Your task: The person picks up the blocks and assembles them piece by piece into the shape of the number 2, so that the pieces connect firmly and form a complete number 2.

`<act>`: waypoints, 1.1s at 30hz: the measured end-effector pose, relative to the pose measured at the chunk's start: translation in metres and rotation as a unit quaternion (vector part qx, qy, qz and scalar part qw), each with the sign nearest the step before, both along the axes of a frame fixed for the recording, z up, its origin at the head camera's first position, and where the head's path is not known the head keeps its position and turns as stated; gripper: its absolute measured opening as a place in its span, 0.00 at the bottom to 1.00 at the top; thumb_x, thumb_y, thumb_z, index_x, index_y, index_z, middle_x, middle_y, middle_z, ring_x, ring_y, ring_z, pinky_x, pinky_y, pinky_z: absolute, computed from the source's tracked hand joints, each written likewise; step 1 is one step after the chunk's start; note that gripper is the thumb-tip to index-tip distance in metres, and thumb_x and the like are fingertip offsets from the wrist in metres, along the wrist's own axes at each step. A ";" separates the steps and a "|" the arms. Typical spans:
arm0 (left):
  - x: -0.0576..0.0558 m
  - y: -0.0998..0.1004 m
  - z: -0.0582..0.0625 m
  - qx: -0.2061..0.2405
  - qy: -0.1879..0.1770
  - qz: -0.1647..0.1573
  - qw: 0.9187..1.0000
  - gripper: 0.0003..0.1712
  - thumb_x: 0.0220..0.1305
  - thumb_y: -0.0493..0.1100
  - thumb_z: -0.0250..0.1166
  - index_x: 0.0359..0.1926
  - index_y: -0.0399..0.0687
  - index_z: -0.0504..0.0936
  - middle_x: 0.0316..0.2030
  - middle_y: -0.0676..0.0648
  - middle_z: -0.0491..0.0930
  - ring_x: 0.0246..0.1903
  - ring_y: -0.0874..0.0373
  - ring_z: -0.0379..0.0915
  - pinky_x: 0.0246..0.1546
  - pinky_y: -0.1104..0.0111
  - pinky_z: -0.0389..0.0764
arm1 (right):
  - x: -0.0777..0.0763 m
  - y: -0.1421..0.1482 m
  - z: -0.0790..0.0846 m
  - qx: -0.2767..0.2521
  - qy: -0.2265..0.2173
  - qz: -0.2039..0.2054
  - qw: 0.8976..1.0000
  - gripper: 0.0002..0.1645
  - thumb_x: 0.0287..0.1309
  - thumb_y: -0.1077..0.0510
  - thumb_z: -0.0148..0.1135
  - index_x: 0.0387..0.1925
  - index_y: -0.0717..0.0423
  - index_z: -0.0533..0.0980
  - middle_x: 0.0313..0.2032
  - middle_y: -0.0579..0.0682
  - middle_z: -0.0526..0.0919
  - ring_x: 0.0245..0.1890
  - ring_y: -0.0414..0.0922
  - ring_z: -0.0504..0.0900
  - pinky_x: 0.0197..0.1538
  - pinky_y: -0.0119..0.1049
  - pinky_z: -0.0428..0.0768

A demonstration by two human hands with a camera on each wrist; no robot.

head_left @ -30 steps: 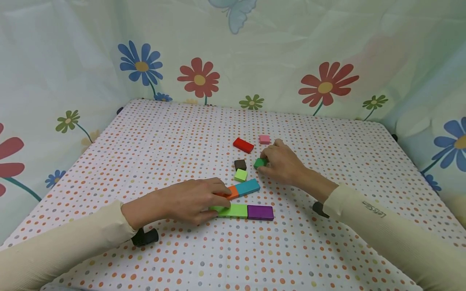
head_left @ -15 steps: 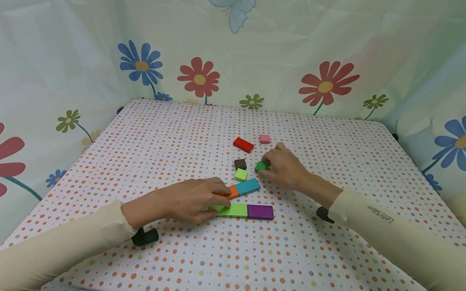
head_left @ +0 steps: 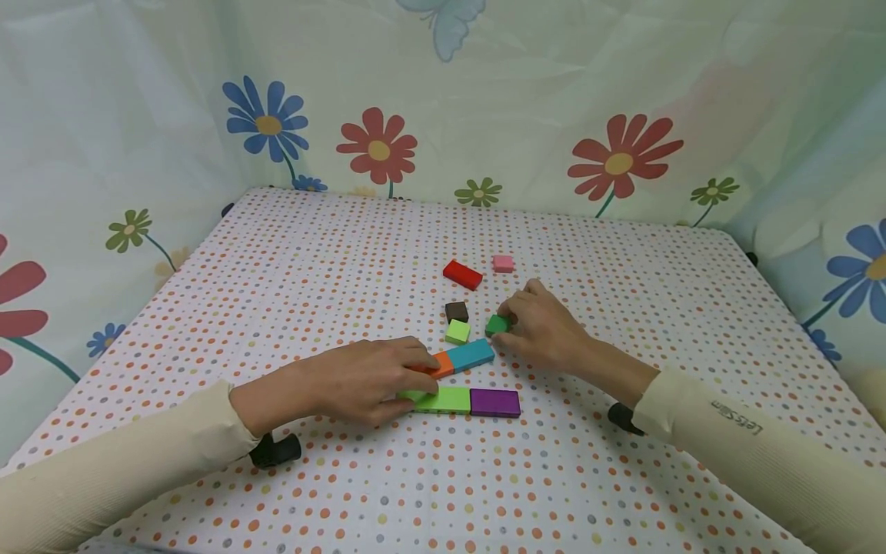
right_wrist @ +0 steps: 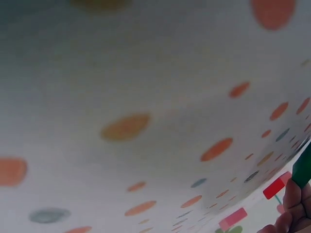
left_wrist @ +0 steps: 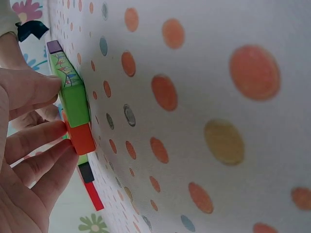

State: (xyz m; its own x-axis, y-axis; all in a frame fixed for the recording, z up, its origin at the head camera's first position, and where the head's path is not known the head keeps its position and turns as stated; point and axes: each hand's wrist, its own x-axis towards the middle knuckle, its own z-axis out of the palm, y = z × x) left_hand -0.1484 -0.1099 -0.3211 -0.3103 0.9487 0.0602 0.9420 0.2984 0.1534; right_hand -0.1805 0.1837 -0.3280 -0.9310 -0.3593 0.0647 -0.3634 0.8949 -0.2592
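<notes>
My right hand point(head_left: 543, 327) pinches a small dark green block point(head_left: 497, 325) between thumb and fingers, low over the cloth; the block's edge shows at the right of the right wrist view. My left hand point(head_left: 377, 381) lies over the left ends of two block rows. Its thumb touches a long light green block point(left_wrist: 74, 99), and its fairly straight fingers point(left_wrist: 58, 167) touch an orange block point(left_wrist: 81, 138). A blue block point(head_left: 472, 355) continues the orange one; a purple block point(head_left: 494, 403) abuts the light green one. The hand partly hides the orange and light green blocks.
A small light green block point(head_left: 457, 332) touches a dark brown block point(head_left: 457, 311) just left of the dark green one. Farther back lie a red block point(head_left: 462, 275) and a pink block point(head_left: 503, 264). Dotted cloth point(head_left: 332, 254) covers the table; a flowered curtain point(head_left: 498, 77) hangs behind.
My right hand has drawn the dark green block slightly toward me and a little to the right. The left hand and the other blocks have stayed in place.
</notes>
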 end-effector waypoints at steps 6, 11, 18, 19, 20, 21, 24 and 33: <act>0.000 0.000 0.000 0.005 -0.002 -0.001 1.000 0.15 0.68 0.43 0.64 0.54 0.56 0.84 0.60 0.49 0.79 0.60 0.56 0.71 0.61 0.64 0.76 | 0.003 -0.001 0.000 -0.005 0.005 0.003 1.000 0.20 0.56 0.52 0.74 0.45 0.61 0.83 0.38 0.50 0.84 0.43 0.47 0.67 0.43 0.40 0.71; 0.001 -0.001 0.000 0.007 -0.003 -0.002 1.000 0.15 0.68 0.43 0.64 0.54 0.56 0.84 0.60 0.49 0.79 0.60 0.56 0.71 0.61 0.64 0.76 | 0.005 -0.002 -0.001 -0.010 0.004 0.002 1.000 0.18 0.55 0.53 0.74 0.43 0.61 0.83 0.36 0.50 0.83 0.43 0.47 0.67 0.42 0.40 0.72; 0.002 -0.001 0.001 0.002 -0.006 0.001 1.000 0.15 0.68 0.43 0.64 0.55 0.56 0.84 0.61 0.49 0.78 0.61 0.56 0.70 0.61 0.63 0.76 | 0.008 -0.001 -0.002 -0.008 0.002 0.009 1.000 0.17 0.56 0.53 0.72 0.43 0.60 0.83 0.36 0.49 0.82 0.43 0.47 0.67 0.42 0.40 0.72; 0.002 -0.001 0.001 0.002 -0.006 0.001 1.000 0.15 0.68 0.43 0.64 0.55 0.56 0.84 0.61 0.49 0.78 0.61 0.56 0.70 0.61 0.63 0.76 | 0.009 -0.001 -0.002 -0.008 0.003 0.011 1.000 0.17 0.56 0.53 0.72 0.43 0.60 0.83 0.36 0.49 0.82 0.43 0.47 0.67 0.42 0.40 0.72; 0.002 -0.002 0.001 0.003 -0.006 0.000 1.000 0.16 0.68 0.43 0.64 0.55 0.56 0.84 0.61 0.49 0.78 0.61 0.56 0.70 0.61 0.63 0.76 | 0.009 -0.001 -0.002 -0.008 0.003 0.013 1.000 0.17 0.56 0.53 0.72 0.43 0.60 0.83 0.36 0.49 0.82 0.43 0.46 0.67 0.42 0.40 0.71; 0.002 -0.002 0.001 0.003 -0.006 0.001 1.000 0.16 0.68 0.43 0.64 0.55 0.56 0.84 0.61 0.49 0.78 0.61 0.56 0.70 0.61 0.63 0.76 | 0.010 -0.001 -0.001 -0.007 0.003 0.013 1.000 0.17 0.56 0.53 0.72 0.43 0.60 0.83 0.36 0.49 0.83 0.43 0.46 0.67 0.42 0.39 0.71; 0.001 -0.001 0.001 0.005 -0.007 0.002 1.000 0.16 0.68 0.43 0.64 0.55 0.56 0.84 0.61 0.49 0.78 0.61 0.56 0.71 0.61 0.63 0.76 | 0.011 -0.001 -0.001 -0.001 0.000 0.010 1.000 0.18 0.56 0.53 0.72 0.44 0.61 0.83 0.37 0.49 0.83 0.42 0.46 0.67 0.42 0.39 0.71; 0.001 -0.001 0.002 0.005 -0.008 -0.001 1.000 0.15 0.68 0.43 0.64 0.55 0.56 0.84 0.61 0.48 0.78 0.61 0.55 0.71 0.62 0.63 0.76 | 0.013 -0.004 -0.001 0.025 -0.021 -0.023 0.999 0.22 0.56 0.51 0.73 0.47 0.62 0.83 0.39 0.50 0.85 0.42 0.47 0.67 0.39 0.38 0.70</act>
